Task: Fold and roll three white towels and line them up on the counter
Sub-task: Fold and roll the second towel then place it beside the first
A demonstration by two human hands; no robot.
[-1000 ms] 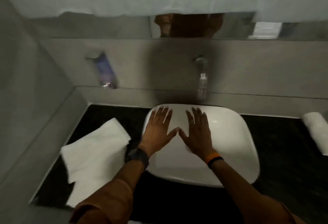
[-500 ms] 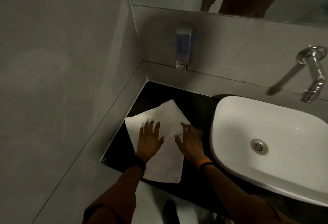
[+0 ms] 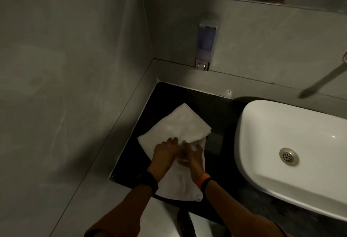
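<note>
The white towel (image 3: 176, 129) lay on the black counter (image 3: 169, 94) under my hands, its far part folded over. My left hand (image 3: 165, 152) and right hand (image 3: 193, 156), side by side, pinched its fold. The white sink (image 3: 281, 133) stood to their right.

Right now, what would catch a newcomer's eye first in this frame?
The white cloth towel on the black stone counter, in the corner by the grey wall, stands out most. Both hands, left hand and right hand, press on its middle, bunching a fold. To the right sits the glossy white ceramic basin.
</note>
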